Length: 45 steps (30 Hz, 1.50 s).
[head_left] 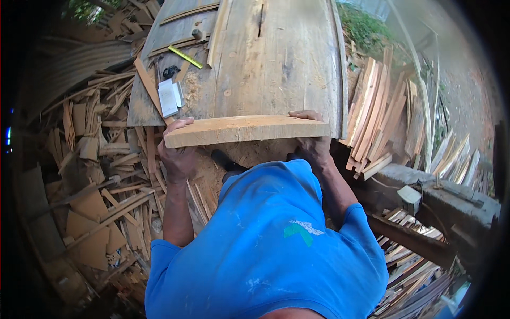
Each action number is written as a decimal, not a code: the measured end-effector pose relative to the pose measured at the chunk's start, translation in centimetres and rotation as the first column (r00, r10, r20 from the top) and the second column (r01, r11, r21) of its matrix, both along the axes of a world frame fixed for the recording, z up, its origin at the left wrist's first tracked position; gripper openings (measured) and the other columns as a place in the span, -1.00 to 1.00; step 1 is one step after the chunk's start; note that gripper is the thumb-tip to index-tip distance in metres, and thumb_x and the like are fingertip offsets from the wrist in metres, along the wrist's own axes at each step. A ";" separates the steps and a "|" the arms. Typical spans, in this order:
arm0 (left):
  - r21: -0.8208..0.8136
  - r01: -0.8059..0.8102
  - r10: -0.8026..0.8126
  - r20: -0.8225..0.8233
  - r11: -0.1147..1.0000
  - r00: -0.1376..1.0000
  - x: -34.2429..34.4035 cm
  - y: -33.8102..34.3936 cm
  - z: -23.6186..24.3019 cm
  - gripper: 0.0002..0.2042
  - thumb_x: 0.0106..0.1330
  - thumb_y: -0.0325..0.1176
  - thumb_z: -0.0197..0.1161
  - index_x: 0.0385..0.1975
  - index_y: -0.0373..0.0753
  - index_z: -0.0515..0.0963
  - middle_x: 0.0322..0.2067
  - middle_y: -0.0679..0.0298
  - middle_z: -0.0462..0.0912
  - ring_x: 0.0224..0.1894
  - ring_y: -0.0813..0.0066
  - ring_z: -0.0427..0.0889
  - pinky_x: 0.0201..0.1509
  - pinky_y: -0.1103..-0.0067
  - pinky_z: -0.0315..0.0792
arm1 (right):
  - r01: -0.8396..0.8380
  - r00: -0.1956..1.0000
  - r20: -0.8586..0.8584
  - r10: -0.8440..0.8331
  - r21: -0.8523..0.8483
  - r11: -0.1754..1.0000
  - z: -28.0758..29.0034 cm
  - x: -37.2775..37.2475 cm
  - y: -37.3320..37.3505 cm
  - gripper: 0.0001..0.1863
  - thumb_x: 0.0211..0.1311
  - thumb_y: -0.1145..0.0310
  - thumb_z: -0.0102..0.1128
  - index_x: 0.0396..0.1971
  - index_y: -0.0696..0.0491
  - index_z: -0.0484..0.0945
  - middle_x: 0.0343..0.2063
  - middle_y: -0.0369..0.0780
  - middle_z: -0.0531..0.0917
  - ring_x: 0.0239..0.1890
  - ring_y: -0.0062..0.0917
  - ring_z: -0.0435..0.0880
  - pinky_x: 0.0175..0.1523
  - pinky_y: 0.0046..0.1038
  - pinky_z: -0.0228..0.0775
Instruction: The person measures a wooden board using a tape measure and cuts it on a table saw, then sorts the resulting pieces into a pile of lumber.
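Note:
A thick, pale wooden board (247, 129) is held level across my front, its sawn edge facing me. My left hand (178, 151) grips its left end, with the fingers bent over the top corner. At the other end my right hand (313, 139) is closed round the board, its fingers over the far side and part of the palm below. The board is at the near edge of a worn wooden worktable (281, 74). Whether it rests on the tabletop I cannot tell.
On the table's left lie a yellow ruler (186, 56), a white box (170, 98), a small black object (170, 72) and thin wood strips (188, 13). Scrap wood (114, 212) is heaped at left. Stacked planks (374, 106) stand at right, near a concrete beam (441, 194).

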<state>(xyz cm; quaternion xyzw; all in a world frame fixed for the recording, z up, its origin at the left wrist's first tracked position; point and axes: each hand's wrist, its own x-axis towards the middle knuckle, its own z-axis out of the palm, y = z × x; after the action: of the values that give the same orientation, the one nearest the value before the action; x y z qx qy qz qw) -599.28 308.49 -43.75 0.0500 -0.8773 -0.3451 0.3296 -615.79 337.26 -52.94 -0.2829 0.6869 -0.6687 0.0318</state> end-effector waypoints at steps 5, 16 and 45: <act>0.049 0.049 -0.053 0.086 0.998 0.995 -1.3 0.9 -0.2 -0.60 0.09 -0.65 0.44 -0.05 -0.31 0.51 -0.13 0.11 0.70 -0.08 0.29 0.70 0.02 0.44 0.57 | 0.097 0.995 -0.024 -0.096 0.058 0.994 0.2 1.0 2.2 -0.65 -0.02 0.48 0.55 -0.18 0.13 0.66 -0.21 -0.15 0.74 -0.16 -0.38 0.75 -0.07 -0.43 0.58; 0.631 0.024 -0.270 0.297 0.775 0.916 -2.6 5.3 0.6 -0.43 0.27 -0.26 0.45 0.16 -0.46 0.42 -0.04 0.16 0.65 -0.04 0.50 0.62 0.07 0.56 0.49 | -0.005 0.790 0.612 0.043 -0.064 0.998 -3.2 2.2 5.2 -0.45 0.20 0.37 0.38 0.16 0.24 0.45 -0.03 -0.15 0.67 -0.03 -0.55 0.64 0.11 -0.47 0.48; 0.949 0.026 -0.564 0.164 0.314 0.809 -5.5 14.0 5.4 0.04 0.23 -0.39 0.43 0.46 -0.41 -0.33 0.25 -0.07 0.21 0.22 0.22 0.44 0.28 0.34 0.43 | 0.050 0.119 0.807 0.578 -0.586 0.809 -7.3 7.3 -0.6 -0.44 0.53 0.10 -0.18 0.31 0.19 0.34 0.13 0.01 0.57 0.12 -0.23 0.62 0.25 -0.19 0.47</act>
<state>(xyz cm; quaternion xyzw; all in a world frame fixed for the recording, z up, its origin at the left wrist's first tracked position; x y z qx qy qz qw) -604.78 322.53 -38.34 0.1379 -0.5768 -0.8035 -0.0516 -608.53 336.67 -60.22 0.0899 0.2471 -0.8156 0.5154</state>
